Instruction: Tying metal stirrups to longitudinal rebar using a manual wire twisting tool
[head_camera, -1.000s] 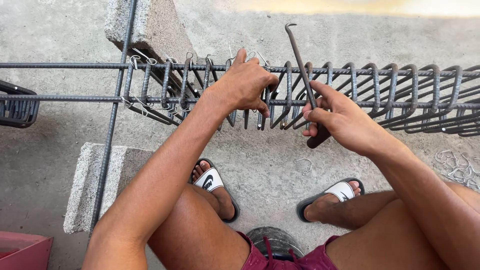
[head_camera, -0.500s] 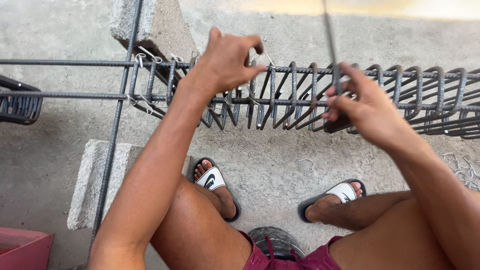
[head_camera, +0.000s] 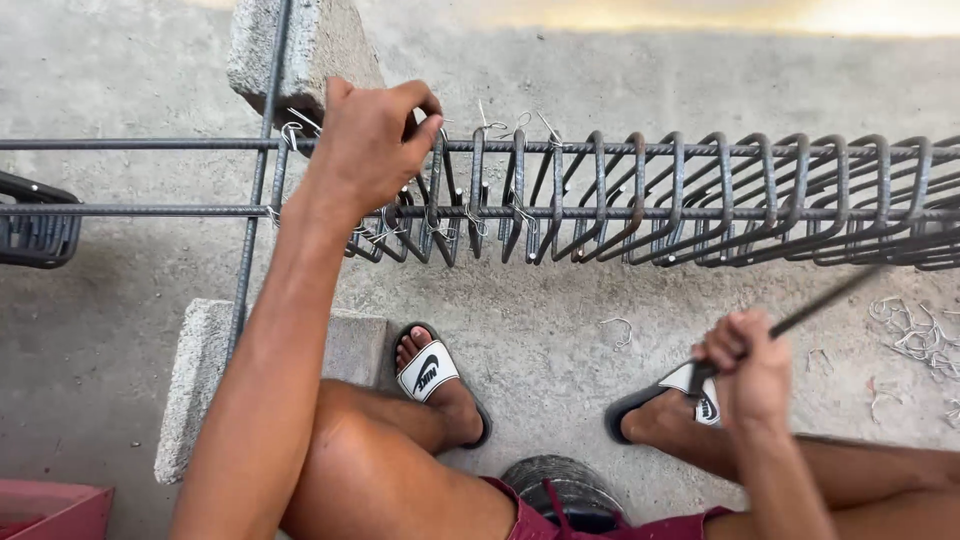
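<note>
Steel is what fills my head view: a long cage of dark grey ribbed reinforcing bars (head_camera: 620, 148) runs flat from left to right across the picture, propped above the concrete floor (head_camera: 560, 330) on rough grey concrete blocks (head_camera: 300, 45). Its long axis lies crosswise to me, and a row of bent rectangular steel stirrups (head_camera: 700, 200) hangs on it, packed close and leaning.

My left hand (head_camera: 370, 150) is the nearer one to the cage. It sits on the upper long bar near the left end of the stirrup row, fingers (head_camera: 420, 105) curled shut over the top of a stirrup and the thin silver tie wires (head_camera: 500, 125) twisted there. Whether they pinch the wire or the bar itself, I cannot tell.

My right hand (head_camera: 750, 375) is well apart from the cage, low and toward me, just above my right white-and-black slide sandal (head_camera: 690, 385). Its fingers are wrapped tight round the handle of a thin dark metal hook tool (head_camera: 820, 300), whose shaft slants up and to the right toward the lower stirrups; its tip is lost among them.

Loose wire offcuts (head_camera: 910, 330) lie on the floor to the right.
</note>
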